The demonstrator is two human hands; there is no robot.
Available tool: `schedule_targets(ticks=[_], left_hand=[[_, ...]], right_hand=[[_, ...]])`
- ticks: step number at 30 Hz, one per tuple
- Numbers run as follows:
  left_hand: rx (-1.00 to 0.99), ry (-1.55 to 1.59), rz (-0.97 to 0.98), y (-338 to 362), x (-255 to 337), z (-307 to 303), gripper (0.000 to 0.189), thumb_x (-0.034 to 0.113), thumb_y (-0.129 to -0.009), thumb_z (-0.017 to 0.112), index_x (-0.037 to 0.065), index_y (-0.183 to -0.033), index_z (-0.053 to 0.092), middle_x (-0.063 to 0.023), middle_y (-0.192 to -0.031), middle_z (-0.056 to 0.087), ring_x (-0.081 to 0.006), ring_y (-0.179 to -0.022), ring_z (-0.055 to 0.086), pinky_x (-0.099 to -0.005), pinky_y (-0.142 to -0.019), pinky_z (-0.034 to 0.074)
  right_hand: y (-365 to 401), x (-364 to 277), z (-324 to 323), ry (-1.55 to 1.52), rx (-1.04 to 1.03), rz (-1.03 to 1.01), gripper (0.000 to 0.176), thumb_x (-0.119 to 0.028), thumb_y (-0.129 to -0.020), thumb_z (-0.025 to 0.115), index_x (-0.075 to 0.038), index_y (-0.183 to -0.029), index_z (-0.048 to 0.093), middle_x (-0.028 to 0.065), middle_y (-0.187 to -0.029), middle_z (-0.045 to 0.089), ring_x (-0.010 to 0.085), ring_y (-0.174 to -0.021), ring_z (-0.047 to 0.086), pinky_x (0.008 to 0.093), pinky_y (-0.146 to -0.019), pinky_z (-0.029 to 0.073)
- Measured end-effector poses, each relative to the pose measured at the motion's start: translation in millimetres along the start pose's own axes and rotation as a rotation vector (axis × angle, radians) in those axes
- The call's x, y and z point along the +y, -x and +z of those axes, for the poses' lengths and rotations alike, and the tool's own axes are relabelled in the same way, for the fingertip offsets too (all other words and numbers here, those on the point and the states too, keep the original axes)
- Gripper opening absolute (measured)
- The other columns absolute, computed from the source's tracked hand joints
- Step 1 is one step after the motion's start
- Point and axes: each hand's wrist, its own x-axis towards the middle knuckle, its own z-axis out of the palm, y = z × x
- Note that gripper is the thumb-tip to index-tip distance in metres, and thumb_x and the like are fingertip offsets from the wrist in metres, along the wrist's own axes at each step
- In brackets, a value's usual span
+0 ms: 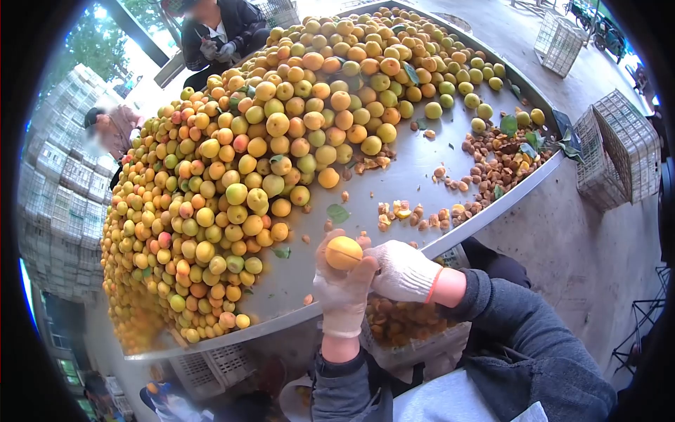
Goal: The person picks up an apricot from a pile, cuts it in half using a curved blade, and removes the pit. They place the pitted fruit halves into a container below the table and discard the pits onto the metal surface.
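My left hand (340,290), in a whitish glove, holds up a yellow-orange apricot (343,253) with a thin dark line running across it. Close against it on the right, my right hand (403,271), also gloved, is closed with its fingertips at the fruit's side. What those fingers grip, if anything, is hidden. Both hands are over the near edge of a metal table (415,169). A big heap of apricots (267,162) covers its left and far parts. Just beyond my hands lie pitted apricot pieces (397,209) and a green leaf (337,213).
Brown apricot stones (492,169) are piled at the table's right corner. Below my hands stands a crate of split apricots (404,323). White plastic crates (608,151) are on the floor at right, with tall crate stacks (63,190) at left. A gloved co-worker (218,42) sits across the table.
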Motion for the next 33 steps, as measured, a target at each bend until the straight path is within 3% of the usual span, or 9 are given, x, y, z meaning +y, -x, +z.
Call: schedule_targets(ticks=[5, 8, 14, 18, 20, 22, 27, 30, 33], left_hand=[[-0.103, -0.027, -0.197, 0, 7, -3, 0.053, 0.001, -0.075, 0.079, 0.0, -0.121, 0.053, -0.0077, -0.096, 0.066, -0.0139, -0.086, 0.063, -0.0263, -0.079, 0.053], [-0.177, -0.232, -0.057, -5, -2, -19, 0.052, -0.001, -0.074, 0.078, -0.001, -0.12, 0.054, -0.0066, -0.1, 0.064, -0.0131, -0.089, 0.062, -0.0262, -0.081, 0.053], [0.069, -0.122, -0.123, -14, 5, -31, 0.056, 0.001, -0.074, 0.077, -0.001, -0.124, 0.052, -0.0062, -0.109, 0.059, -0.0128, -0.095, 0.059, -0.0267, -0.081, 0.052], [-0.053, -0.623, 0.006, -6, 7, -5, 0.054, -0.001, -0.077, 0.073, -0.001, -0.125, 0.05, -0.0089, -0.11, 0.06, -0.0142, -0.097, 0.059, -0.0284, -0.082, 0.053], [0.037, -0.036, -0.163, -8, -4, -6, 0.054, -0.002, -0.081, 0.069, 0.001, -0.13, 0.047, -0.0128, -0.111, 0.06, -0.0164, -0.096, 0.061, -0.0313, -0.082, 0.055], [-0.026, 0.21, -0.285, -13, 8, -20, 0.051, 0.008, -0.087, 0.065, 0.003, -0.133, 0.044, -0.0152, -0.11, 0.062, -0.0194, -0.089, 0.064, -0.0334, -0.08, 0.056], [-0.095, 0.563, -0.363, -10, 10, -21, 0.054, 0.044, -0.093, 0.054, 0.007, -0.131, 0.047, -0.0141, -0.098, 0.063, -0.0224, -0.069, 0.063, -0.0315, -0.059, 0.053], [-0.092, 0.53, -0.44, -9, 1, -17, 0.057, 0.054, -0.093, 0.047, 0.007, -0.125, 0.052, -0.0101, -0.079, 0.061, -0.0178, -0.055, 0.056, -0.0266, -0.05, 0.045], [-0.156, 0.38, -0.522, -5, -10, -13, 0.068, 0.064, -0.09, 0.047, 0.004, -0.121, 0.052, -0.0081, -0.063, 0.054, -0.0138, -0.045, 0.045, -0.023, -0.042, 0.035]], right_hand=[[0, 8, -15, -0.839, -0.454, -0.018, 0.013, -0.013, -0.084, 0.063, -0.001, -0.088, 0.066, 0.0076, -0.071, 0.065, 0.0183, -0.069, 0.062, 0.0331, -0.065, 0.05], [-1, 13, -13, -0.597, -0.529, 0.219, 0.015, -0.012, -0.083, 0.062, -0.002, -0.092, 0.068, 0.0083, -0.077, 0.068, 0.0177, -0.075, 0.064, 0.0305, -0.069, 0.051], [6, -2, -77, -0.723, -0.095, 0.417, 0.025, -0.009, -0.083, 0.064, -0.004, -0.107, 0.067, 0.0002, -0.079, 0.064, 0.0079, -0.077, 0.062, 0.0218, -0.069, 0.05], [-3, 9, -29, -0.63, 0.098, -0.063, 0.035, -0.012, -0.081, 0.068, -0.003, -0.115, 0.062, 0.0017, -0.087, 0.063, 0.0064, -0.081, 0.06, 0.0212, -0.075, 0.049], [-4, 10, -43, -0.54, 0.02, -0.053, 0.034, -0.015, -0.082, 0.067, -0.004, -0.114, 0.063, 0.0021, -0.087, 0.064, 0.0102, -0.082, 0.061, 0.0225, -0.078, 0.05], [1, -6, -70, -0.745, -0.099, 0.389, 0.033, -0.019, -0.083, 0.065, -0.005, -0.113, 0.063, 0.0043, -0.09, 0.066, 0.0149, -0.082, 0.063, 0.0261, -0.08, 0.051], [5, 26, -63, -0.352, -0.017, -0.001, 0.015, -0.014, -0.086, 0.065, -0.003, -0.093, 0.07, 0.0008, -0.077, 0.064, 0.0104, -0.075, 0.063, 0.0252, -0.068, 0.051], [4, -4, -82, -0.801, 0.241, 0.392, 0.015, -0.008, -0.086, 0.062, -0.003, -0.099, 0.066, 0.0014, -0.066, 0.055, 0.0099, -0.049, 0.05, 0.0249, -0.042, 0.038], [-1, -4, -65, -1.374, 0.452, 0.079, 0.018, -0.003, -0.085, 0.058, -0.003, -0.102, 0.062, -0.0014, -0.059, 0.043, 0.0072, -0.041, 0.035, 0.024, -0.036, 0.025]])
